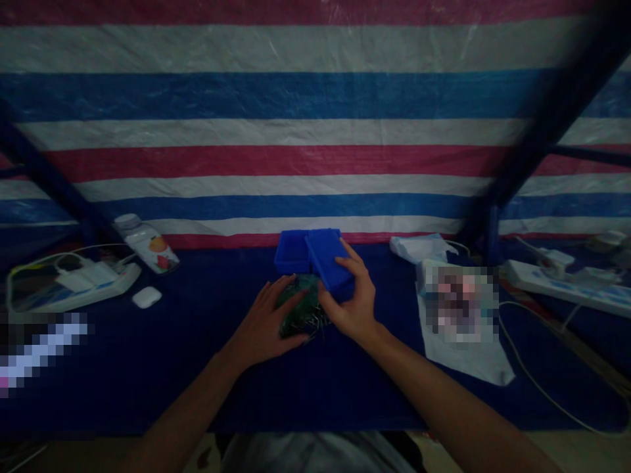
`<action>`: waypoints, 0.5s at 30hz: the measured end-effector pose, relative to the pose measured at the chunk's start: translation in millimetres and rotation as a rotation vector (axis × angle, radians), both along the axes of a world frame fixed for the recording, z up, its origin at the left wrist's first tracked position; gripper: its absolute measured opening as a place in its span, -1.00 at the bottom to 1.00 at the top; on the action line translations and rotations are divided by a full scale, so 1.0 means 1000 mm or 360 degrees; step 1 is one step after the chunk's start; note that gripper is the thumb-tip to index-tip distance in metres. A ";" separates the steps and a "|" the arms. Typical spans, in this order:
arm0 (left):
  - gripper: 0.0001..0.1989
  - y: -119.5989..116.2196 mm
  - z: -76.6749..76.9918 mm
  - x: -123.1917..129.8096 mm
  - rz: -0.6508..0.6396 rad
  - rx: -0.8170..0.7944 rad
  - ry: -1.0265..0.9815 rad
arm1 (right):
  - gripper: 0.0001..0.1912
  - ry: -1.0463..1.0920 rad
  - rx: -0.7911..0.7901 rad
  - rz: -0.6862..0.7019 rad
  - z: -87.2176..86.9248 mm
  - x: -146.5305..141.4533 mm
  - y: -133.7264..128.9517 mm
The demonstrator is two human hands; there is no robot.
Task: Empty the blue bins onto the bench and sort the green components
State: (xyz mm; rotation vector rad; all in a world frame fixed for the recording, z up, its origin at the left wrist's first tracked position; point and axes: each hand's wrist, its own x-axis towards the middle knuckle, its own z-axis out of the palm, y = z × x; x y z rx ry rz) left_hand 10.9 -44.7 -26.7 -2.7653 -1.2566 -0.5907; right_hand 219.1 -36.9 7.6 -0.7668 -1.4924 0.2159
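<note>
head camera looks forward and down

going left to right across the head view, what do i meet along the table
Long white plastic power strip, white bottle with a fruit label, left hand, dark green rounded bundle, right hand, flat white sheet, second long white plastic power strip.
</note>
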 end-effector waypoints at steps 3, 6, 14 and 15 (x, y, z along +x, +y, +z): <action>-0.16 0.000 0.001 0.000 -0.0010 -0.0017 0.0038 | -0.45 0.0020 0.0025 0.0000 0.002 0.002 0.001; -0.14 -0.001 0.002 0.001 -0.0017 -0.0030 0.0060 | -0.43 0.0083 -0.0013 -0.0038 0.003 0.004 0.003; -0.15 -0.002 0.003 0.001 -0.0052 -0.0059 0.0026 | -0.41 0.0150 0.0130 -0.0108 0.006 0.013 0.009; -0.15 -0.002 0.003 0.001 -0.0052 -0.0061 0.0028 | -0.40 0.0117 0.0167 -0.0112 0.007 0.014 0.011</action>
